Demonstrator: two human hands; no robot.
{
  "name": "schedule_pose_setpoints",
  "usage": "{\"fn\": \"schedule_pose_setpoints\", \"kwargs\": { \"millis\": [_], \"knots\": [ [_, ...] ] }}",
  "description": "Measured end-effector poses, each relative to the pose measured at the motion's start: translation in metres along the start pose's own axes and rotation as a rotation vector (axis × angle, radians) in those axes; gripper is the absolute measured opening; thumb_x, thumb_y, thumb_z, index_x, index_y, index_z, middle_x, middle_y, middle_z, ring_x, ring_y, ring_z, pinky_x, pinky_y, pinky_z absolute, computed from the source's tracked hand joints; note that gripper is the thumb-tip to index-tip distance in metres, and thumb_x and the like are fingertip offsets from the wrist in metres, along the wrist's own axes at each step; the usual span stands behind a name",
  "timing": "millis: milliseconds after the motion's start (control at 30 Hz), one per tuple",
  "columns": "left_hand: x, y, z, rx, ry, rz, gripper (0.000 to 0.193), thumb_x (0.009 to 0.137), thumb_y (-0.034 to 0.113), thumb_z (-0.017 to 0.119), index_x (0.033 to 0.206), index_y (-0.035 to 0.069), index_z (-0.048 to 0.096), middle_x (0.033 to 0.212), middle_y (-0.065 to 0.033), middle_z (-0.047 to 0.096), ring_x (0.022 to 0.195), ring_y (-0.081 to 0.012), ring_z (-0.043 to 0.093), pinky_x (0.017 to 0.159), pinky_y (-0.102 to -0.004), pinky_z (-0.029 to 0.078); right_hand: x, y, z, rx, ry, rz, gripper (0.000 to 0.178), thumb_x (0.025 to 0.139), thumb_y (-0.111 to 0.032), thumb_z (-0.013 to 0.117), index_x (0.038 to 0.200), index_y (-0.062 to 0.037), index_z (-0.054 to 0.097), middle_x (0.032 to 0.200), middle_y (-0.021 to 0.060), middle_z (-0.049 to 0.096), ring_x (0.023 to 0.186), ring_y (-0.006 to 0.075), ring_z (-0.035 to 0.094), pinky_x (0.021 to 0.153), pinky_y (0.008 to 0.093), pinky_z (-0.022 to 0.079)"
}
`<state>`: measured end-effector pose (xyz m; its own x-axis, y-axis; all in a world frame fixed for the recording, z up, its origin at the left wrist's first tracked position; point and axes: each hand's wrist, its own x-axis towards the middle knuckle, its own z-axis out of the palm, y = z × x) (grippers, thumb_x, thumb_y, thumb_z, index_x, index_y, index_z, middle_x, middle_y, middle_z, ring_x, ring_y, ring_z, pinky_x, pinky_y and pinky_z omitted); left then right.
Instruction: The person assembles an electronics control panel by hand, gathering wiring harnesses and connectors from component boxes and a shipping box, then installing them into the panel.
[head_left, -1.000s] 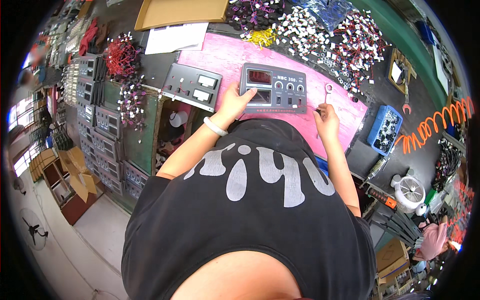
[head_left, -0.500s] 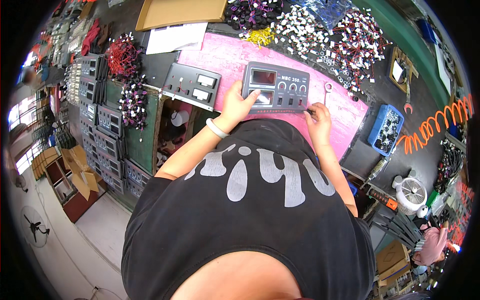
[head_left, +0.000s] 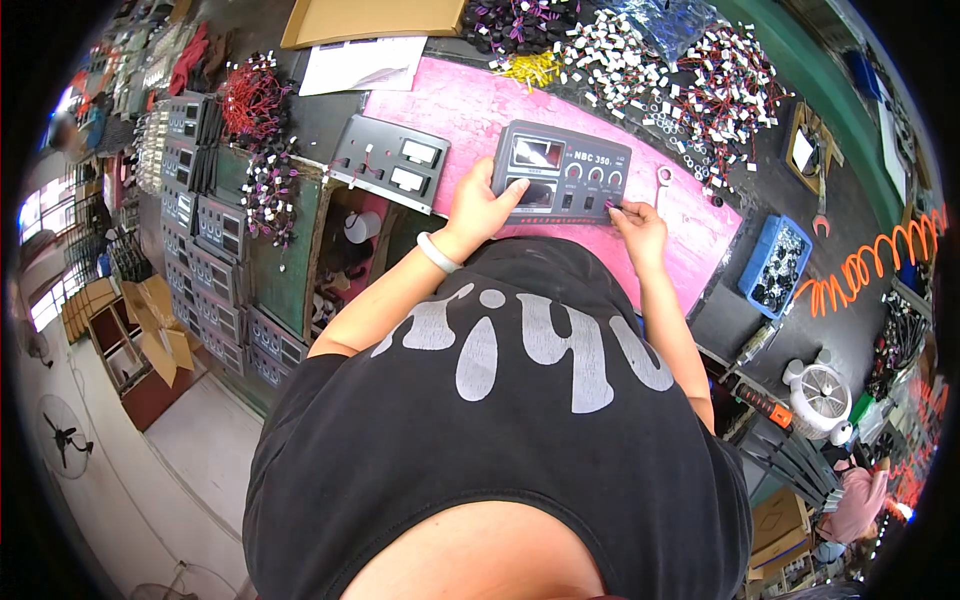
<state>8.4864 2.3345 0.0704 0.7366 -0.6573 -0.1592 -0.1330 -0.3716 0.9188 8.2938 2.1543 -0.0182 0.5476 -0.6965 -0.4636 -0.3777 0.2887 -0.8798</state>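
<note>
A dark grey control panel (head_left: 563, 172) with two display windows, several round knobs and small switches is held tilted over the pink mat. My left hand (head_left: 480, 212) grips its left end, thumb lying across the front by the lower window. At the panel's lower right corner, beside a small switch, my right hand (head_left: 640, 235) has thumb and fingertips closed on the edge; the exact contact is too small to make out. Left of my left hand lies a second grey panel (head_left: 388, 163), its back up, with two white-framed parts and short wires.
A combination wrench (head_left: 662, 190) lies right of the panel on the pink mat (head_left: 690, 262). Farther right stand a blue bin (head_left: 775, 262) of small parts and a white fan (head_left: 820, 395). Wire connectors (head_left: 620, 65) pile up at the back. Stacked panels (head_left: 215, 240) stand at left.
My right hand has come up to the panel's lower right corner from just below it. The panel sits slightly farther right in view and its window reflections have shifted.
</note>
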Motion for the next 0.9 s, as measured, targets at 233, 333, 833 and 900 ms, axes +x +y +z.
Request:
{"fn": "schedule_pose_setpoints", "kwargs": {
  "millis": [233, 333, 833, 900],
  "knots": [
    [-0.003, -0.009, 0.004, -0.084, 0.004, 0.069, 0.026, 0.079, 0.013, 0.067, 0.099, -0.001, 0.057, 0.088, -0.014, 0.065, 0.082, -0.0212, 0.063, 0.074, -0.0327, 0.048, 0.007, 0.014, 0.01, -0.011, 0.024, -0.011, 0.018, 0.077, -0.004, 0.071, 0.088, 0.0041, 0.06, 0.073, 0.0086, 0.065, 0.061, 0.0103, 0.059, 0.055, 0.0219, 0.048],
    [-0.005, -0.01, 0.002, -0.013, 0.006, 0.034, 0.028, 0.079, 0.016, 0.068, 0.098, 0.0, 0.057, 0.085, -0.016, 0.064, 0.08, -0.0256, 0.063, 0.072, -0.035, 0.049, 0.002, 0.011, 0.01, -0.209, 0.037, -0.046, 0.021, 0.077, -0.007, 0.071, 0.092, 0.0045, 0.062, 0.071, 0.0082, 0.065, 0.06, 0.0094, 0.058, 0.054, 0.0213, 0.047],
    [-0.008, -0.017, -0.012, 0.094, -0.074, 0.107, 0.039, 0.079, 0.023, 0.068, 0.107, 0.001, 0.052, 0.093, -0.0182, 0.063, 0.083, -0.0308, 0.063, 0.072, -0.0372, 0.049, 0.011, 0.008, -0.007, -0.103, -0.169, 0.006, 0.042, 0.073, -0.009, 0.075, 0.109, 0.0018, 0.057, 0.092, 0.0077, 0.064, 0.074, 0.013, 0.057, 0.068, 0.0262, 0.048],
    [-0.009, -0.016, -0.014, 0.263, -0.088, 0.153, 0.038, 0.08, 0.021, 0.069, 0.105, -0.002, 0.053, 0.089, -0.0159, 0.064, 0.082, -0.0243, 0.063, 0.073, -0.0326, 0.049, 0.016, 0.012, -0.011, -0.148, -0.205, -0.005, 0.04, 0.073, -0.01, 0.075, 0.108, 0.0011, 0.057, 0.088, 0.0064, 0.065, 0.072, 0.0117, 0.056, 0.066, 0.0248, 0.047]
  ]
}}
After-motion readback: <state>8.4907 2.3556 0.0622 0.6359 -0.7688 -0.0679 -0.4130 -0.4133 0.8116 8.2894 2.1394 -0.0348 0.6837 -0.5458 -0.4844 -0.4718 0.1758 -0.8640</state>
